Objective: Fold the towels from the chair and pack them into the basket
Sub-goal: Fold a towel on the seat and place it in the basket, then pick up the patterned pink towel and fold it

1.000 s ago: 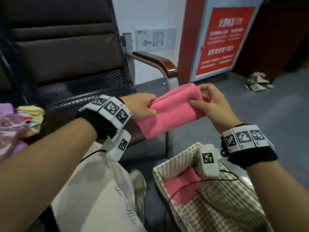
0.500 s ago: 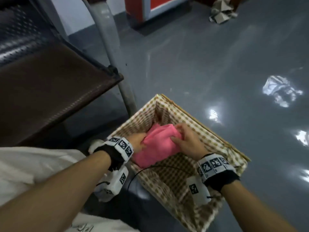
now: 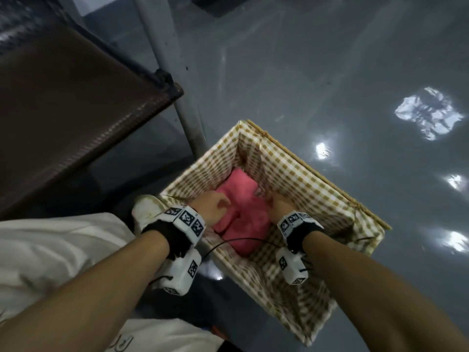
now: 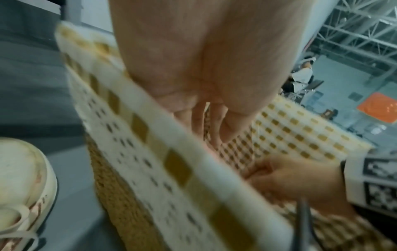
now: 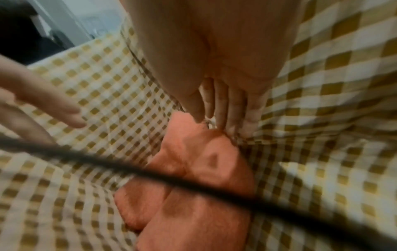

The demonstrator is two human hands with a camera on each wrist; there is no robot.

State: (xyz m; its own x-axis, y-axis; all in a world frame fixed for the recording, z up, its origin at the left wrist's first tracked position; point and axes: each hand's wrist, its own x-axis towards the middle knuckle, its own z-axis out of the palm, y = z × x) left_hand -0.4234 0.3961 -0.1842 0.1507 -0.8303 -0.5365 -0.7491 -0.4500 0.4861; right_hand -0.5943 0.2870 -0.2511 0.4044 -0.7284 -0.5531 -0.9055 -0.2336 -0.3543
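Nearest, two forearms w/ black wrist straps and white marker blocks are seen reaching down into the basket (image 3: 291,171), which stands on the grey floor (image 3: 317,72) at centre-right. White trousers (image 3: 50,250) are seen near-left, and a white shoe (image 3: 146,207) is set just beside the basket's left wall. A black cable (image 3: 241,240) is draped across the basket's near part, btwn the wrists.

Inside the checked lining, pink towels (image 3: 243,212) are laid folded on the bottom, toward the far-left corner; more than one fold is visible, but the exact count cannot be told. The left hand (image 3: 213,207) is held at the towels' left edge, fingers relaxed and fairly straight in the left wrist view, tips down by the lining; nothing is gripped. The right hand (image 3: 279,203) is placed at the towels' right edge, fingers (image 5: 221,108) straight and together, tips touching the pink cloth where it meets the right wall. Both hands are apart, w/ the towels btwn them. Wrist views are blurred.

Farther left, the dark brown chair seat (image 3: 76,110) is seen, its grey metal leg (image 3: 187,120) standing just beside the basket's far-left corner. Bright light patches are reflected on the floor far-right.
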